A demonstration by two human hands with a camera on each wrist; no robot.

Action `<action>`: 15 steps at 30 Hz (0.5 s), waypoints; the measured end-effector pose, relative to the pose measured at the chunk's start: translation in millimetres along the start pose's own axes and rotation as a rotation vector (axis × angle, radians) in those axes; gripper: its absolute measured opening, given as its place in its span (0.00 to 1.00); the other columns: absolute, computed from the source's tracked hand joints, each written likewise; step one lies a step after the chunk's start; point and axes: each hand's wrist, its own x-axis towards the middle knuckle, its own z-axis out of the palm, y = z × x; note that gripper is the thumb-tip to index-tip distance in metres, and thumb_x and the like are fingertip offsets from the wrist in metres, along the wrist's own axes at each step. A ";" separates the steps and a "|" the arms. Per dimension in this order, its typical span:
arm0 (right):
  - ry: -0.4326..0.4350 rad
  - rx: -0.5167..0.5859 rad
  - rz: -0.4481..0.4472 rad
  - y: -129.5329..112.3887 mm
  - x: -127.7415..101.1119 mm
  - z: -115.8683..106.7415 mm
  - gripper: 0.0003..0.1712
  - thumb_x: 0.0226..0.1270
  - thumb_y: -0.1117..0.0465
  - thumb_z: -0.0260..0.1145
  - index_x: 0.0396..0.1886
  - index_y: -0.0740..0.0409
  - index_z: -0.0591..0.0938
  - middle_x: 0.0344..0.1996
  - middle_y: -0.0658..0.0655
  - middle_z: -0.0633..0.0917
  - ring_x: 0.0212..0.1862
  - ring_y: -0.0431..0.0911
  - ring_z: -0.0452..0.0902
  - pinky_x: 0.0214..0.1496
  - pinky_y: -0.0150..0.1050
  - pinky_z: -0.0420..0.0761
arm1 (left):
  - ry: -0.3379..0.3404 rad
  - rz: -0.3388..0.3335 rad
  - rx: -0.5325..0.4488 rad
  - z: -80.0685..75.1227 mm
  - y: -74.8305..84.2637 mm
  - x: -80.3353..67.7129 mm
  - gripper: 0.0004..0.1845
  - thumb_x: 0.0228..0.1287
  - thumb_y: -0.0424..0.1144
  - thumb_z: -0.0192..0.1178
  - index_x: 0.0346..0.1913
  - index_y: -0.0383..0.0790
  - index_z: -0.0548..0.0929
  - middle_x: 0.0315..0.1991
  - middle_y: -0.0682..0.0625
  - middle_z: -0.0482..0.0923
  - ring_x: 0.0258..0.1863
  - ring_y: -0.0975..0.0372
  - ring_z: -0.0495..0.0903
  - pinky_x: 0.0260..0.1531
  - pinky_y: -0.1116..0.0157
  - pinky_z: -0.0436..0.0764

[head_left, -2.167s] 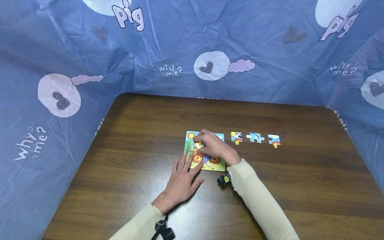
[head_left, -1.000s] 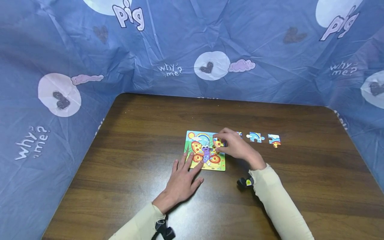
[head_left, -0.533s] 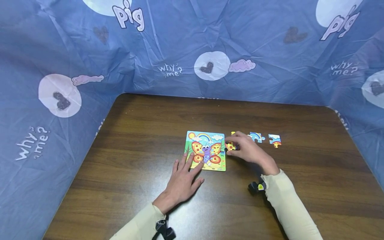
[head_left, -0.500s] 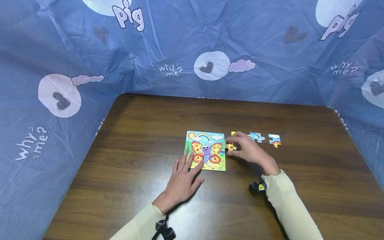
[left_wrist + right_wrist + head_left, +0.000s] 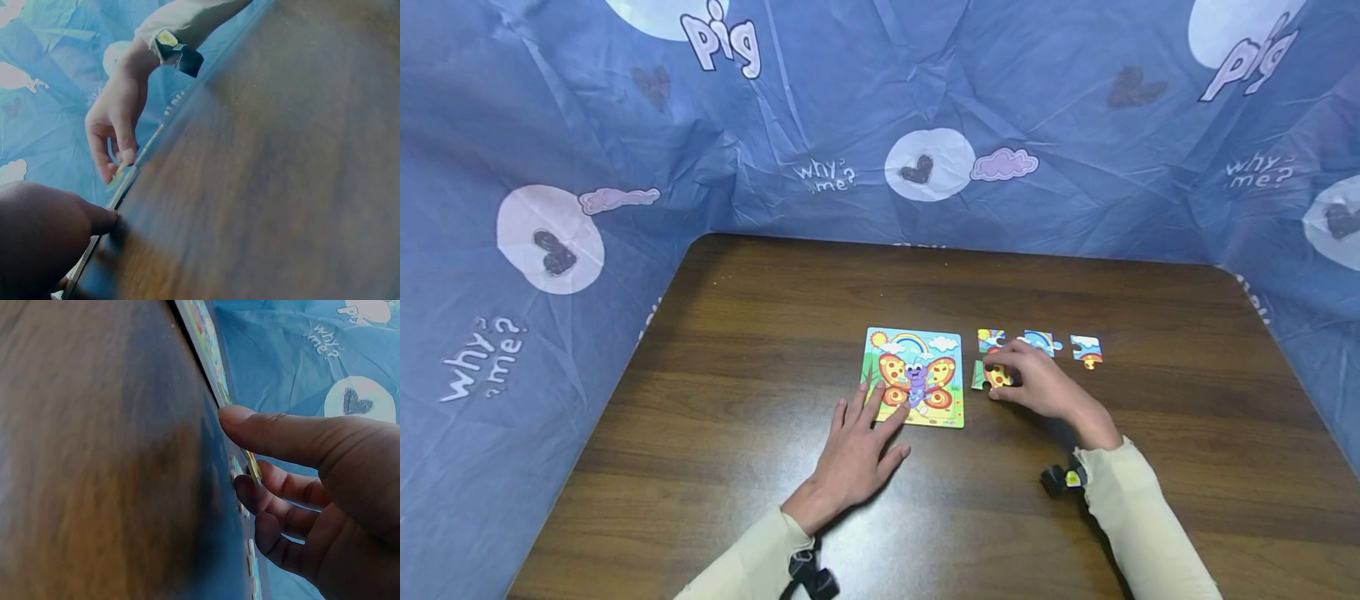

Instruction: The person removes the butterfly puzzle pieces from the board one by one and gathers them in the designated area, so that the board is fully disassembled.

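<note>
My right hand (image 5: 1043, 385) pinches a jigsaw piece (image 5: 997, 376) with green, red and yellow print between thumb and fingers, to the right of the puzzle board. In the right wrist view the thumb (image 5: 269, 431) and curled fingers hold that thin piece by its edges. The butterfly puzzle board (image 5: 925, 342) lies flat on the table. My left hand (image 5: 853, 457) rests with spread fingers on its lower left part. In the left wrist view, the right hand (image 5: 119, 115) shows beyond the left hand (image 5: 47, 234).
Behind the right hand lie three loose jigsaw pieces: a yellow and blue one (image 5: 991, 337), a rainbow one (image 5: 1039, 340), partly covered, and one at the right (image 5: 1086, 348). A blue printed sheet (image 5: 850, 100) surrounds the back and sides of the brown table (image 5: 737, 333).
My right hand has moved right, off the board, carrying the jigsaw piece with it. The butterfly picture on the board is now uncovered. The left hand has stayed in place.
</note>
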 end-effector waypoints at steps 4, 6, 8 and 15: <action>-0.038 0.005 0.010 2.7 -3.9 -0.5 0.26 0.58 0.58 0.76 0.56 0.62 0.84 0.48 0.61 0.84 0.47 0.51 0.80 0.48 0.48 0.79 | -0.002 -0.001 0.003 -0.5 0.1 0.1 0.30 0.71 0.56 0.55 0.73 0.53 0.70 0.78 0.37 0.57 0.79 0.40 0.52 0.74 0.36 0.55; -0.057 0.006 0.018 4.0 -5.5 -0.9 0.26 0.58 0.59 0.76 0.57 0.62 0.84 0.49 0.61 0.84 0.48 0.51 0.80 0.48 0.48 0.79 | -0.005 -0.001 0.004 -0.8 0.3 0.0 0.30 0.71 0.56 0.55 0.73 0.53 0.70 0.78 0.37 0.57 0.79 0.40 0.52 0.74 0.36 0.55; -0.070 0.010 0.023 5.0 -6.5 -1.3 0.26 0.58 0.59 0.76 0.57 0.62 0.83 0.49 0.60 0.84 0.49 0.51 0.79 0.48 0.46 0.79 | -0.007 -0.002 0.002 -1.0 0.4 0.1 0.30 0.71 0.56 0.55 0.73 0.53 0.70 0.78 0.37 0.57 0.79 0.40 0.52 0.74 0.36 0.55; -0.088 0.033 0.048 7.2 -6.8 0.0 0.26 0.59 0.59 0.76 0.58 0.60 0.83 0.47 0.59 0.83 0.42 0.44 0.76 0.41 0.38 0.75 | -0.011 -0.003 0.000 -0.8 0.6 0.4 0.30 0.71 0.56 0.55 0.74 0.53 0.69 0.79 0.37 0.56 0.80 0.40 0.51 0.74 0.36 0.55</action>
